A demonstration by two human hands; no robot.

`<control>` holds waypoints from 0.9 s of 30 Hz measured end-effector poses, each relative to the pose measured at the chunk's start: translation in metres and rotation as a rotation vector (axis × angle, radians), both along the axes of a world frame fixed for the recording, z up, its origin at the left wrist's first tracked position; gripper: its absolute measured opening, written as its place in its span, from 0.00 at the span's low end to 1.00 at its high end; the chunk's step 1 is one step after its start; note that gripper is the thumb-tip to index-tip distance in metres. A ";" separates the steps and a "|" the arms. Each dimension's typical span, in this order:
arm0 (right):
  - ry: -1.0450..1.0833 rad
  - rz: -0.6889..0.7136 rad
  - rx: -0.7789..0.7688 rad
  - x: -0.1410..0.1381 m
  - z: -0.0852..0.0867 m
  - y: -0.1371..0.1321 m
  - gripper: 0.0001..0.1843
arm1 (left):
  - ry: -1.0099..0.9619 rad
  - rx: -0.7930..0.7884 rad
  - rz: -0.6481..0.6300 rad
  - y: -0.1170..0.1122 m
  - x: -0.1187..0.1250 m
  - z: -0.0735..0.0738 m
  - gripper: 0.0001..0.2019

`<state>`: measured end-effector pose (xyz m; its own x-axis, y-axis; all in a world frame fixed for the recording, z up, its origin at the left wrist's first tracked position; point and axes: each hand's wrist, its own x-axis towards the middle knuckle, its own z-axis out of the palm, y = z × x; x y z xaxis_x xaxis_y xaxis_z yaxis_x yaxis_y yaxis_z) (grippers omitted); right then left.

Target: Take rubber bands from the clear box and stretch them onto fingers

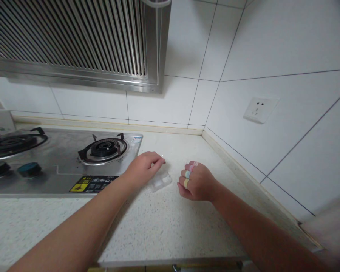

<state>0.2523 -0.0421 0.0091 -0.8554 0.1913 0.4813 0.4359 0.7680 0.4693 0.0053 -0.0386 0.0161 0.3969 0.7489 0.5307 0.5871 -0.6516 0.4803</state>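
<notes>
A small clear plastic box (160,182) with compartments lies on the counter beside my left hand (144,167). My left hand's fingers are curled and its thumb is pressed in at the box's far side, where they seem to grip its edge. Just right of the box, my right hand (198,182) is closed in a fist low over the counter, apart from the box. Coloured bands in yellow (186,183), blue (188,174) and pink (190,167) circle its fingers. The inside of the fist is hidden.
A steel gas hob (64,151) with a burner (106,147) and knobs (30,169) sits to the left. Above it hangs a range hood (155,81). A tiled wall with a socket (260,109) rises at the right of the speckled counter (158,226).
</notes>
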 end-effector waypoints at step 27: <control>-0.133 0.338 -0.122 -0.034 -0.014 -0.030 0.12 | -0.336 -0.313 -0.424 -0.028 0.030 0.008 0.07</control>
<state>0.2180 -0.0723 -0.0050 -0.9335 -0.0633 0.3530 0.0898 0.9116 0.4011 0.0355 -0.0663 0.0241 0.5434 0.7027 0.4593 0.0920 -0.5936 0.7995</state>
